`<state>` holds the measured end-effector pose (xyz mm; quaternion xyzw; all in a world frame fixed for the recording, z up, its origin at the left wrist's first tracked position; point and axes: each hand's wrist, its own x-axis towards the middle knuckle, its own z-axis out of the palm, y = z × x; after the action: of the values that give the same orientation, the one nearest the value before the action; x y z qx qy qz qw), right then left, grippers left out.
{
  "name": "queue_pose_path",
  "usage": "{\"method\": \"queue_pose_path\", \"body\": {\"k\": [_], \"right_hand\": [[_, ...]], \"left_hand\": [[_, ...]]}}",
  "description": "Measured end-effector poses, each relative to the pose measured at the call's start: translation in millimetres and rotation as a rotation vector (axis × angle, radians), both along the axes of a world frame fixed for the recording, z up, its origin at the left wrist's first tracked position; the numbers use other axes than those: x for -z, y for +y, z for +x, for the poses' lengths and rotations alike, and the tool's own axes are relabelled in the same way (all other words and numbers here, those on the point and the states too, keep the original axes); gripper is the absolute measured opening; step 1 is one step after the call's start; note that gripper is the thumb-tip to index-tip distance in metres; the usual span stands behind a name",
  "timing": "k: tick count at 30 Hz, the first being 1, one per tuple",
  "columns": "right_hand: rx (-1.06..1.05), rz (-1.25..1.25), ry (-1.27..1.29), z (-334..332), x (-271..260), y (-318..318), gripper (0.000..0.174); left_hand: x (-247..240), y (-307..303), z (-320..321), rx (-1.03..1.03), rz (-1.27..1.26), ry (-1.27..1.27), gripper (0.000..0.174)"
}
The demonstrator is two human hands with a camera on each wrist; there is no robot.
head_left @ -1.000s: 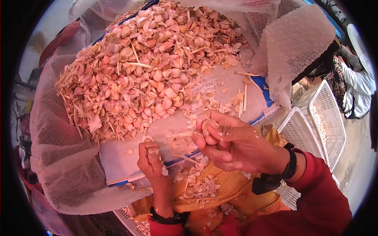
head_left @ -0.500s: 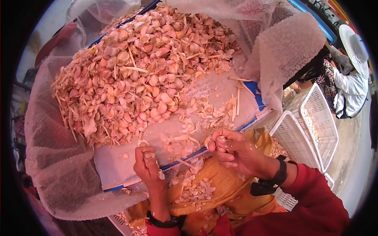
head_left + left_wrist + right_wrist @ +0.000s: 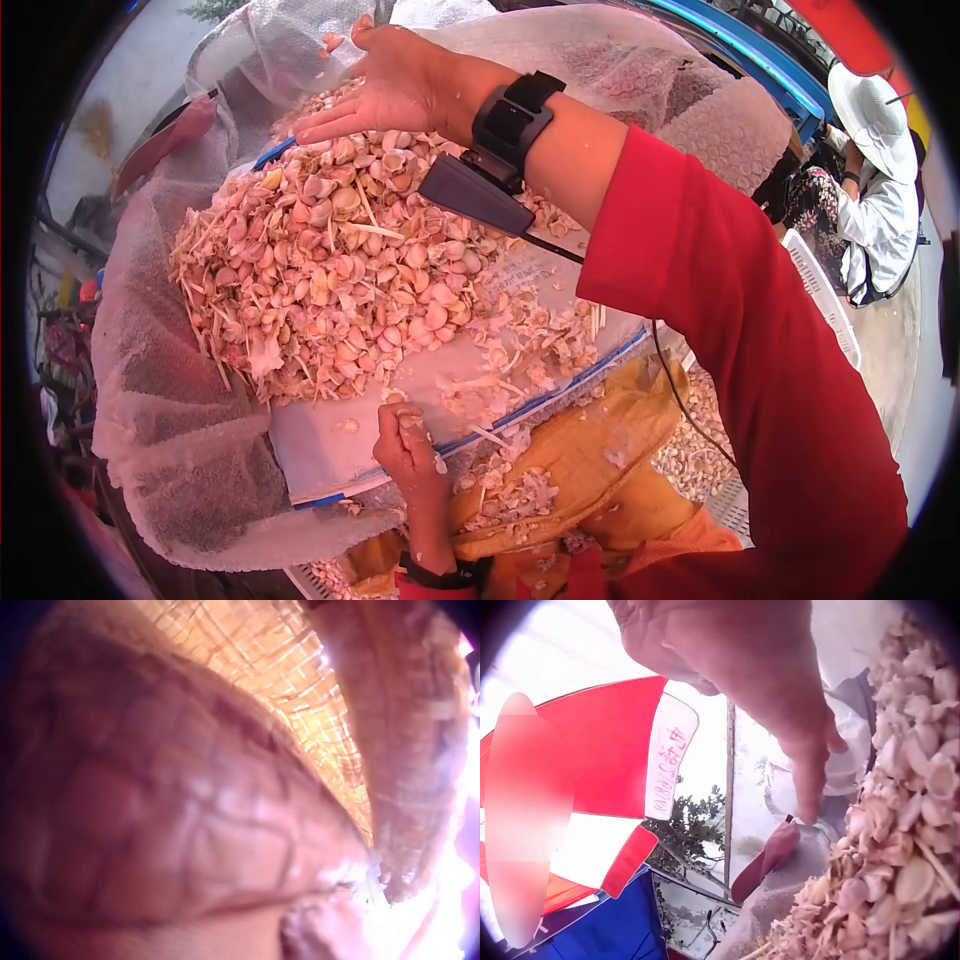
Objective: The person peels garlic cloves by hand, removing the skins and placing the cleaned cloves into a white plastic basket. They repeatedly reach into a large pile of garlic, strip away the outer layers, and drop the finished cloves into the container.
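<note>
A large heap of loose garlic cloves (image 3: 330,280) mixed with dry skins and stalks covers the board's far part. My right hand (image 3: 395,85) reaches over the heap's far edge, fingers straight and palm showing, with nothing held; the right wrist view shows the fingers pointing past the heap. Pinkish garlic pieces (image 3: 331,42) appear just beyond it, near the thumb. My left hand (image 3: 405,445) stays at the board's near edge, thumb against curled fingers, pinching a pale garlic piece mostly hidden by them. White skin (image 3: 440,464) clings to that hand.
Bubble wrap (image 3: 150,400) drapes the sides. Skins litter the near board (image 3: 320,440) and the orange cloth (image 3: 590,450) on the lap. A crate of cloves (image 3: 700,440) stands below right, partly behind the right sleeve. A person in a white hat (image 3: 870,120) sits further right.
My right hand has swung from the near edge out across the heap to its far side, its fingers straightening and letting go of the garlic. My left hand keeps its grip near the board edge.
</note>
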<state>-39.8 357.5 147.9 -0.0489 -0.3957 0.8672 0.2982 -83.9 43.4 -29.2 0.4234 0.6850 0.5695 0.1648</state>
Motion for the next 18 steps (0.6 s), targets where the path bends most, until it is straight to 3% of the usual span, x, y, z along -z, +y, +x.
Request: {"method": "queue_pose_path", "body": {"k": [1,4,6,8,11,14,17,18], "right_hand": [[-0.067,0.087,0.005,7.5,10.1,-17.0,0.074],[0.235,0.721,-0.378,74.7,56.7,-39.2,0.043],[0.344,0.613,-0.691,118.2,95.8,-40.7,0.033],[0.409,0.671,-0.85,153.6,132.8,-36.4,0.02],[0.724,1.336,-0.874,172.3,168.1,-34.7,0.017],[0.566,1.226,-0.661,165.1,167.0,-32.0,0.022],[0.729,1.597,-0.696,144.5,172.3,-37.8,0.027],[0.691,1.574,-0.756,138.1,174.3,-37.9,0.026]], "left_hand": [[0.2,0.0,0.4,-0.006,0.002,0.004,0.024],[-1.7,-0.4,1.6,0.004,-0.04,-0.024,0.024],[0.8,-0.1,1.3,0.009,-0.048,-0.008,0.026],[2.4,0.5,-0.7,0.023,-0.036,0.006,0.027],[4.4,0.1,1.0,0.023,-0.025,0.014,0.027],[2.8,0.5,0.3,0.02,-0.034,0.031,0.027],[3.4,1.7,2.2,0.013,-0.037,0.046,0.028],[3.0,1.8,1.7,0.012,-0.036,0.054,0.028]]}}
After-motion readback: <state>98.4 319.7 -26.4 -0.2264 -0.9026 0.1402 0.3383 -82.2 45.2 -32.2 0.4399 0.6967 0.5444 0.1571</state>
